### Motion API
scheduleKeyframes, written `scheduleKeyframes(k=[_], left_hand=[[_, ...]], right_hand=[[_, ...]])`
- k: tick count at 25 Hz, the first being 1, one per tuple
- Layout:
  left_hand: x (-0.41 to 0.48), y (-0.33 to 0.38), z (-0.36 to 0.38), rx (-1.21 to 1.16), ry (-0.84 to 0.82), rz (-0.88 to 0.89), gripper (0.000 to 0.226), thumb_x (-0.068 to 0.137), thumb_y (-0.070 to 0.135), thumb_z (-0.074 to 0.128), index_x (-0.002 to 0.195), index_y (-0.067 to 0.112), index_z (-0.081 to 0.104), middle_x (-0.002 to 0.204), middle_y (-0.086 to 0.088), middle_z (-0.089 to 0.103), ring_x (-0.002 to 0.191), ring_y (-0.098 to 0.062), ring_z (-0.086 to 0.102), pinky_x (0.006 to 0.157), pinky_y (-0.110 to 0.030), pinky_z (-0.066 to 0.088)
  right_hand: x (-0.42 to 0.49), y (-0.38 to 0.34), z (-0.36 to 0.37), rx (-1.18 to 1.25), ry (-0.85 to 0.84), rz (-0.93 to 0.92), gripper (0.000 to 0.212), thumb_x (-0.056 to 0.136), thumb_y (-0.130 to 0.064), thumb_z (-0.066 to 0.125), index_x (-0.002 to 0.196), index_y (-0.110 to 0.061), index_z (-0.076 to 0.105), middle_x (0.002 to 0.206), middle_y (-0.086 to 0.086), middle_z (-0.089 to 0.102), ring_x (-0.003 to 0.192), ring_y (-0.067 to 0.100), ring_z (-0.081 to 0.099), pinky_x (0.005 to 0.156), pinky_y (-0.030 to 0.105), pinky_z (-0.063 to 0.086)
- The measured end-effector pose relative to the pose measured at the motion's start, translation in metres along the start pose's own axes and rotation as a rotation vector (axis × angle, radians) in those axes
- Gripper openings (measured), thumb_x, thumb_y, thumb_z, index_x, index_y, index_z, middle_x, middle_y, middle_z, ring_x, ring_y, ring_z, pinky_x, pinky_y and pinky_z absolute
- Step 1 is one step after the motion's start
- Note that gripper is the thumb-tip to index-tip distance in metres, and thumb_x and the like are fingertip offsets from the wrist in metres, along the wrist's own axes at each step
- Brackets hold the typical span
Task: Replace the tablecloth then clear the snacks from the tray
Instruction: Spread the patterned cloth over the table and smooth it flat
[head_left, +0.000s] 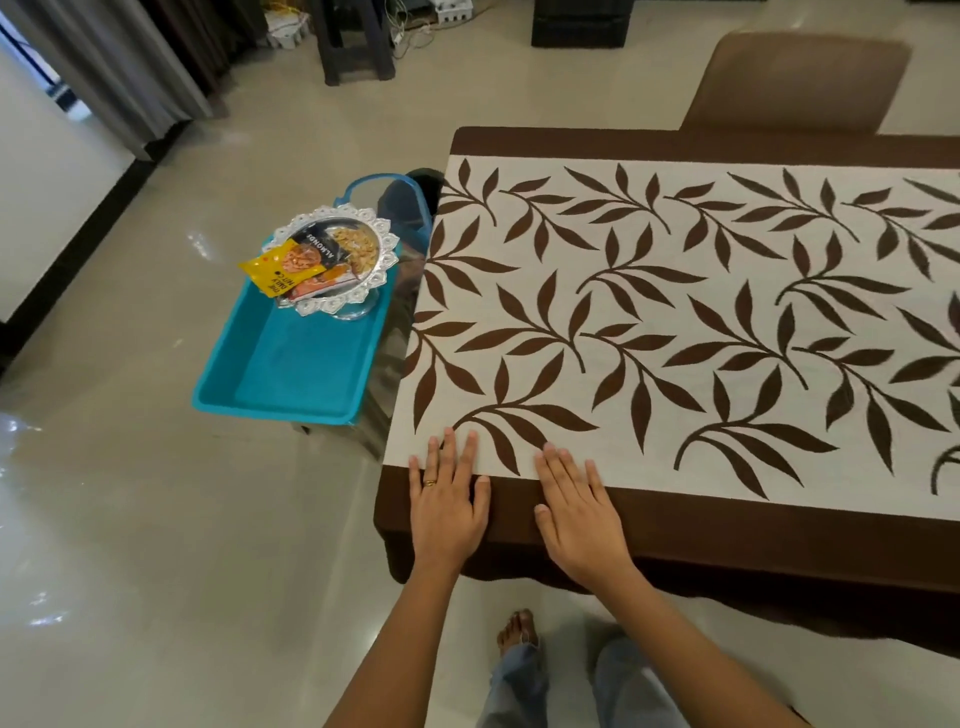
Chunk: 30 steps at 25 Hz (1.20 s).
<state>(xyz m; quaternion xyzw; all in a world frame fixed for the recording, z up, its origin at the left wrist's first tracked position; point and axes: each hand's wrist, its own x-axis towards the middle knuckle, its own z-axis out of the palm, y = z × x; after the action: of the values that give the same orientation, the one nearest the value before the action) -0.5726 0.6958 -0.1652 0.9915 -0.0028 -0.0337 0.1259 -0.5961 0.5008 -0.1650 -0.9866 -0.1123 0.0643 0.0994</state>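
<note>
Hands first: two of them, both flat with fingers straight and spread, grasping nothing. The left hand (448, 501) and the right hand (577, 519) lie side by side, close but apart, palms down on the near left corner of the tablecloth (675, 322), fingertips on the cream panel and palms on the brown border. One ring (430, 483) shows on a left finger. The one cloth, cream with brown leaf sprays, lies spread over the table and its brown edge hangs over the near side. Left of the table, one silver tray (387, 235) with a scalloped rim stands in the far end of one turquoise tray (291, 364). On the silver one lie snack packets: a yellow packet (272, 271), a black almond packet (318, 248) and at least one more, overlapping, so the full count is unclear. One brown chair (795, 83) stands at the far side.
</note>
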Motion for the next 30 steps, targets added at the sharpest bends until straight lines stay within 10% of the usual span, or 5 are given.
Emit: scheduleKeyframes(k=[12,21,30], left_hand=[[0.003,0.015,0.000,0.049,0.027,-0.001,0.064,0.093,0.048,0.015,0.153,0.024,0.016,0.159,-0.007,0.016,0.148,-0.024,0.005,0.119,-0.052,0.002],[-0.006,0.237,0.051,-0.182,-0.110,0.438,0.058,0.100,0.044,0.010,0.153,0.019,0.010,0.161,-0.003,0.004,0.148,-0.012,-0.007,0.119,-0.037,-0.005],[-0.018,0.261,0.071,-0.003,-0.063,0.419,0.062,0.096,0.048,0.027,0.152,0.024,0.016,0.159,0.000,0.014,0.148,-0.016,0.006,0.118,-0.042,0.004]], right_hand=[[-0.092,0.163,-0.028,0.059,0.063,0.343,0.062,0.099,-0.043,0.013,0.153,-0.014,0.006,0.161,0.001,0.000,0.148,0.013,-0.003,0.120,0.036,0.000],[-0.069,0.159,-0.024,0.117,0.125,0.282,0.058,0.097,-0.032,0.029,0.150,-0.007,0.024,0.157,0.009,0.023,0.146,0.019,0.018,0.115,0.039,0.012],[-0.139,0.281,-0.043,0.049,0.140,0.324,0.061,0.100,-0.039,0.026,0.153,-0.012,0.013,0.161,0.003,0.010,0.148,0.015,0.006,0.117,0.039,0.009]])
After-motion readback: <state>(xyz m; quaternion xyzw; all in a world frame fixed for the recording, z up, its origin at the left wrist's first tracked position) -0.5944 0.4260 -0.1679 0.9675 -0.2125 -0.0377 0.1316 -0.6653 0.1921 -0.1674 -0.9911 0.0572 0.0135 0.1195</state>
